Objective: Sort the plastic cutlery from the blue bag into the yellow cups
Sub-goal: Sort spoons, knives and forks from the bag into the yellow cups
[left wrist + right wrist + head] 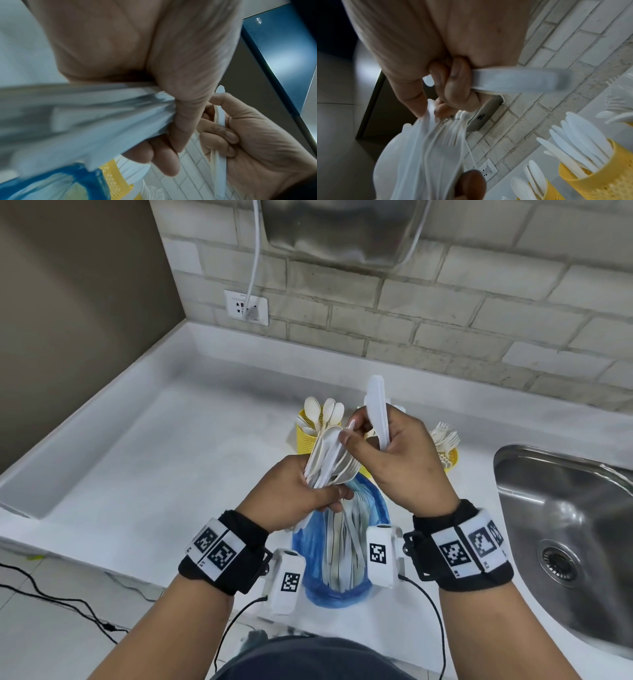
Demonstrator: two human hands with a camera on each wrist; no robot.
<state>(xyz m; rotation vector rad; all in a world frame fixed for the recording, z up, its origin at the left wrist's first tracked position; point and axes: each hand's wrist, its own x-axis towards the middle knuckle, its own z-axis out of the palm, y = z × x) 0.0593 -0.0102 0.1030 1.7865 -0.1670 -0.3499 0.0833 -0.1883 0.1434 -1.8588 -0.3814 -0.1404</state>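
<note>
My left hand [325, 494] grips a bundle of white plastic cutlery [329, 460] just above the blue bag [373, 508], which lies on the counter with more cutlery inside. My right hand [352, 436] holds white knives [378, 412] upright in its curled fingers, while its thumb and forefinger pinch the tip of a piece in the bundle. Behind the hands stand yellow cups: one with spoons [310, 436], one with forks [450, 457], and a middle one mostly hidden. The right wrist view shows the held knife [513, 79] and the knife cup [590, 182].
A steel sink [565, 525] lies at the right of the white counter [171, 457]. The brick wall behind carries a socket [246, 308] with a cable. The counter has a raised rim at the left. Black cables trail on the floor at lower left.
</note>
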